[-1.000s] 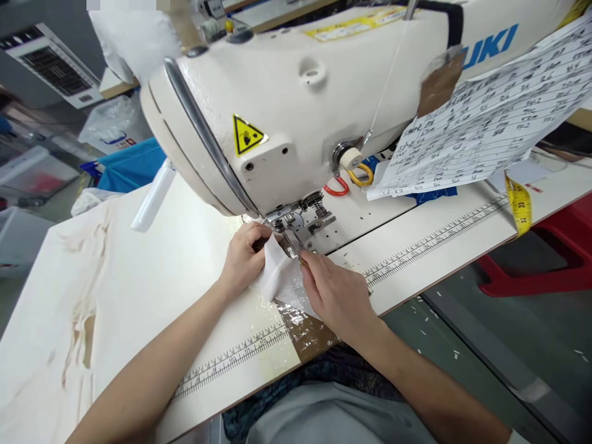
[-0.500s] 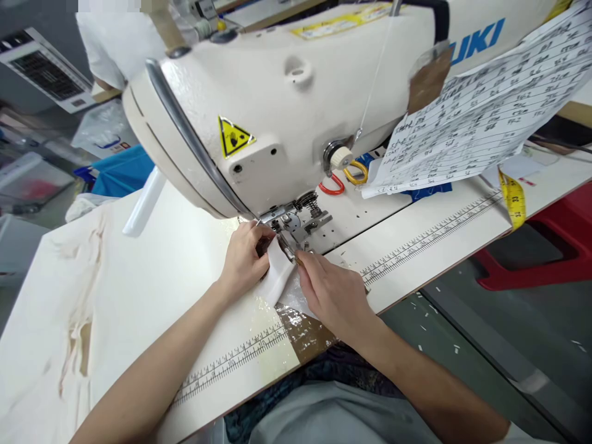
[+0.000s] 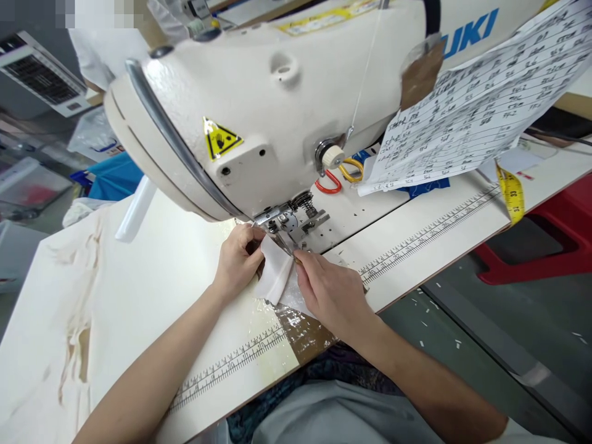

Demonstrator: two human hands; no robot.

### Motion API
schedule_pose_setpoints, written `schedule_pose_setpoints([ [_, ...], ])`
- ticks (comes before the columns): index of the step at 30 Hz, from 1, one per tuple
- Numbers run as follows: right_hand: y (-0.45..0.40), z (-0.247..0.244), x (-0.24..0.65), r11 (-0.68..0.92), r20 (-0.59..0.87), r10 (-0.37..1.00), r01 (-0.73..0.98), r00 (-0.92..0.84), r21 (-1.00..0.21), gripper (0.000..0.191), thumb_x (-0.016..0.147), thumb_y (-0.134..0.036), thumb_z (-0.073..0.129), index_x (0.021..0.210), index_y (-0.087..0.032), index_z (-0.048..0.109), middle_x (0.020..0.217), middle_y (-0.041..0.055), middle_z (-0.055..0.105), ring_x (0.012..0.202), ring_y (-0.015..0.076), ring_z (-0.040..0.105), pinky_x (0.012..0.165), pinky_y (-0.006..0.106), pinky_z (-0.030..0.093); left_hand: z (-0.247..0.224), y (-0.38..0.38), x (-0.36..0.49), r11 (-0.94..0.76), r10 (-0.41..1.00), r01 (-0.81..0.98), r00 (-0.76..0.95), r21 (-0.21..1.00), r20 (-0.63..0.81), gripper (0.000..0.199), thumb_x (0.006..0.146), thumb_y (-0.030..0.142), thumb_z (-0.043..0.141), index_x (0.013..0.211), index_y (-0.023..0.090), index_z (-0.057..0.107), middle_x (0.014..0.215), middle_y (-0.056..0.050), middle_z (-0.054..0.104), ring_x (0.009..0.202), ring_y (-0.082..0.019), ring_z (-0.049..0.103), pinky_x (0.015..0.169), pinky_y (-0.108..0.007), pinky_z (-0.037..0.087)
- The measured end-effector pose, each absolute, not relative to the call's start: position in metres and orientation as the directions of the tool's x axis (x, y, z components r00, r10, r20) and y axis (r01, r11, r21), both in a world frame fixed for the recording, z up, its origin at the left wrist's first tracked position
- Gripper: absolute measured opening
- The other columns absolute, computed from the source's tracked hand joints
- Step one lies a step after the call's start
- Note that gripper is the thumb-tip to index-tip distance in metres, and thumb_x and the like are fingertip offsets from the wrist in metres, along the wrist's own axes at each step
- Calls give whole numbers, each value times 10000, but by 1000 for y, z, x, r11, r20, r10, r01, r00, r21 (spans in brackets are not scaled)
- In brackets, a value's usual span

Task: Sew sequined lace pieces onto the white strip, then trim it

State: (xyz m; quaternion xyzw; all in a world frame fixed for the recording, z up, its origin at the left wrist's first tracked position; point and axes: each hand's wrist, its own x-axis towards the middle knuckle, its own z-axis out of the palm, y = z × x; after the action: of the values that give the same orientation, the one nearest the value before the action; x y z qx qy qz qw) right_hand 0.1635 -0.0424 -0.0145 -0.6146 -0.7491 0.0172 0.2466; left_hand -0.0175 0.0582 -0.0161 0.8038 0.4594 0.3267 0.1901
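Observation:
A sewing machine stands over the white table, its presser foot and needle area just beyond my hands. My left hand is closed on the left edge of a small white fabric piece, beside the needle area. Close to the foot, my right hand has its fingers closed round a slim metal tool, whose tip points toward the foot and lies against the fabric. The tool's handle is mostly hidden in my fingers. The fabric hangs toward me between both hands.
Ruler strips run along the table's front edge. Handwritten paper leans at the right, near red scissor handles, a yellow loop handle and a yellow tape. A red stool stands right. A person is at the upper left.
My left hand has shifted slightly left, and more of the white fabric shows between the hands. The metal tool now lies more lengthwise toward the foot. The view has moved a little.

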Motion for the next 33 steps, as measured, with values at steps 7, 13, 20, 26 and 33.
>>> schedule_pose_setpoints([
  [7,-41,-15,161,237,356,926,927,-125,-292,275,1023,-199,409,1162,-144,640,871,43,757,636,148,701,454,272,364,-17,57,-17,-706,696,611,506,358,510,109,874,171,547,799,217,612,866,-46,694,833,-200,617,744,-363,515],
  [13,-50,-14,162,226,381,918,932,-107,-284,270,1014,-204,425,1190,-120,612,876,67,768,618,153,698,438,270,365,-8,54,-17,-771,630,597,667,220,398,286,819,55,462,932,197,683,980,-85,683,910,-239,594,779,-413,560],
  [20,-111,-9,186,291,311,942,761,-124,-579,181,963,-160,396,1056,-182,550,762,16,734,575,157,693,474,247,459,3,34,-15,-790,613,592,746,160,260,370,853,89,425,1102,160,689,1128,-137,621,1049,-292,540,887,-490,549],
  [26,-127,-7,193,352,337,921,789,-196,-503,236,971,-116,357,1095,-176,549,809,31,731,644,164,718,526,250,508,-4,11,0,-713,689,695,670,92,276,367,919,160,402,1172,41,641,1217,-202,607,1139,-336,526,944,-501,535],
  [33,-119,-10,194,371,387,894,856,-224,-361,268,986,-120,357,1149,-122,570,868,82,736,710,183,731,560,262,542,-10,4,-7,-729,681,656,670,193,297,428,932,187,415,1311,71,576,1320,-179,606,1273,-311,530,1062,-509,478],
])
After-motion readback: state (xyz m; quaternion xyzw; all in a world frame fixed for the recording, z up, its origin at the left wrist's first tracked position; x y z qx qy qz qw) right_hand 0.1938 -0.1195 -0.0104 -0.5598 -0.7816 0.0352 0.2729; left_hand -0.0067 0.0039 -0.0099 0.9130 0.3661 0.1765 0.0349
